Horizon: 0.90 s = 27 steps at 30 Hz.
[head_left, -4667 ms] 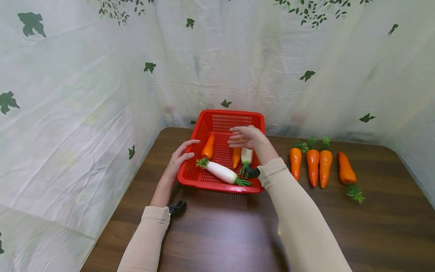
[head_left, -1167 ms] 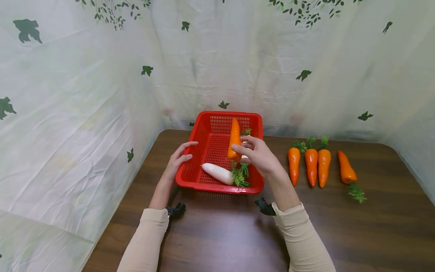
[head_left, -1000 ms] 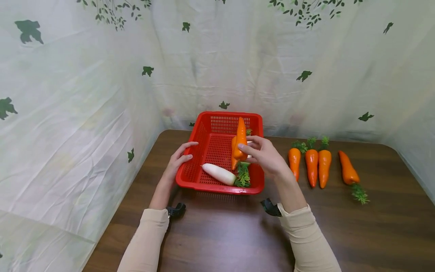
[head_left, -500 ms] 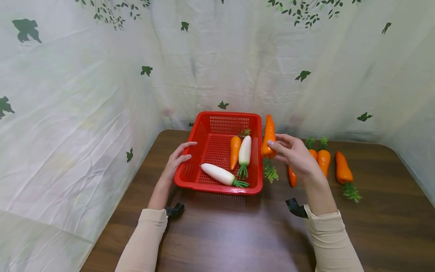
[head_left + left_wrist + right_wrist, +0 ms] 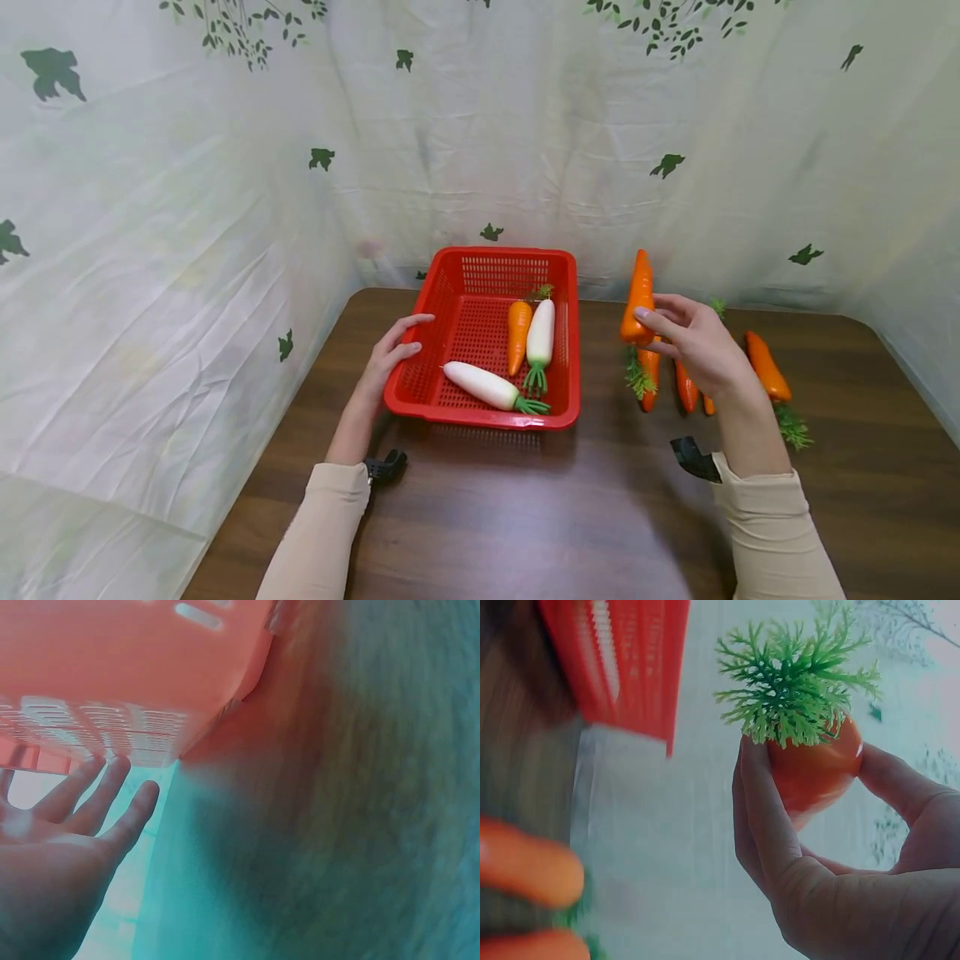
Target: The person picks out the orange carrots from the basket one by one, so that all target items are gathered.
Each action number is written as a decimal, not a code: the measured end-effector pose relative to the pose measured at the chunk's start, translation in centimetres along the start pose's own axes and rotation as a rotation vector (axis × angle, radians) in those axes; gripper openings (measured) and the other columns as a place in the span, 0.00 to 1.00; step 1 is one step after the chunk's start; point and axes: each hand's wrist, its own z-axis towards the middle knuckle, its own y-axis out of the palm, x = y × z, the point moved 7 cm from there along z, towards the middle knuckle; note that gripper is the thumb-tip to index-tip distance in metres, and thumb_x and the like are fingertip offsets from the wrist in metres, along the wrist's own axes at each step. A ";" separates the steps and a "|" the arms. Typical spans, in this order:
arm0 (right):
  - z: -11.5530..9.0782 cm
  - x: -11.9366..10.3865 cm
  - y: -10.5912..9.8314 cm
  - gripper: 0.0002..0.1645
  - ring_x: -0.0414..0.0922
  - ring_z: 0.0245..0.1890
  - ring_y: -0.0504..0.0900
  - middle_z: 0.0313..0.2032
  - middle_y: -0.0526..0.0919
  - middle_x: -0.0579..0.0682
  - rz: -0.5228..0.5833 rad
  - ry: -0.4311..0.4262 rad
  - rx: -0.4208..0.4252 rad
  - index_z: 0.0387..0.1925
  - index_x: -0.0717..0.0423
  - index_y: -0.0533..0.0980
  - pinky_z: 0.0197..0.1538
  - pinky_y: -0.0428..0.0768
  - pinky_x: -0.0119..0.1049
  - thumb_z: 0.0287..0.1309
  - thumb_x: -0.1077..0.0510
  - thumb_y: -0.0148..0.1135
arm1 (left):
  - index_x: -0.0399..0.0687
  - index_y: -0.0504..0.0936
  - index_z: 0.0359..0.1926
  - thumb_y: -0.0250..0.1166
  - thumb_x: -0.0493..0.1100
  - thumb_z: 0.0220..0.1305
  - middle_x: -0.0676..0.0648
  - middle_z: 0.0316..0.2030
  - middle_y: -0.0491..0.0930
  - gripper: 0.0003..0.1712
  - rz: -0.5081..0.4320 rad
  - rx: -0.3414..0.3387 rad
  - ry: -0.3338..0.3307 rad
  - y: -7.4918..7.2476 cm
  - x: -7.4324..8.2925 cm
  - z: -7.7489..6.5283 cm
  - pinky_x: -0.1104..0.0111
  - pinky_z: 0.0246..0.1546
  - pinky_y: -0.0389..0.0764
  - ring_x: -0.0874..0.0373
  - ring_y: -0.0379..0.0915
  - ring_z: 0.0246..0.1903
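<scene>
Orange carrot (image 5: 640, 296) is pointing tip-up in the right hand (image 5: 701, 343), whose thumb and fingers are pinching its thick end near carrots (image 5: 767, 368) lying on the wooden table (image 5: 480, 525). The left hand (image 5: 385, 357), fingers extended, is touching the red plastic basket (image 5: 465, 417). Glossy skin could be slipping from that pinch, or dangling leaves (image 5: 784, 724) could be snagging those neighbours.

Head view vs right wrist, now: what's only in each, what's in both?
Head only: the left hand at the rim of the red basket, plus two white radishes and one carrot inside it. Right wrist only: the outer basket wall facing the right hand. Both: that hand gripping the held carrot near its thick end, the leafy top, loose carrots (cropped, blurred in the wrist view), table, patterned curtain.
</scene>
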 end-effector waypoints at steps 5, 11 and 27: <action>-0.9 0.8 -3.8 0.50 0.31 0.43 0.87 0.47 0.82 0.34 0.009 -0.004 0.044 0.81 0.71 0.47 0.48 0.86 0.24 0.75 0.50 0.62 | 0.55 0.68 0.75 0.55 0.43 0.77 0.43 0.74 0.65 0.29 -0.002 0.000 -0.003 0.0 0.0 0.1 0.60 0.55 0.86 0.37 0.69 0.65; -2.4 2.0 -8.6 0.49 0.31 0.41 0.87 0.44 0.84 0.33 0.077 -0.013 0.101 0.80 0.73 0.47 0.44 0.86 0.24 0.75 0.54 0.61 | 0.55 0.68 0.75 0.55 0.43 0.77 0.44 0.75 0.65 0.28 0.007 0.007 -0.001 -0.1 -0.1 0.0 0.60 0.56 0.86 0.37 0.69 0.66; -4.1 3.7 -13.8 0.17 0.30 0.38 0.88 0.38 0.87 0.31 0.065 -0.008 0.180 0.59 0.52 0.69 0.40 0.85 0.23 0.75 0.57 0.62 | 0.53 0.67 0.76 0.55 0.42 0.77 0.41 0.75 0.64 0.29 0.002 0.001 0.000 0.0 0.0 0.0 0.59 0.56 0.86 0.34 0.68 0.66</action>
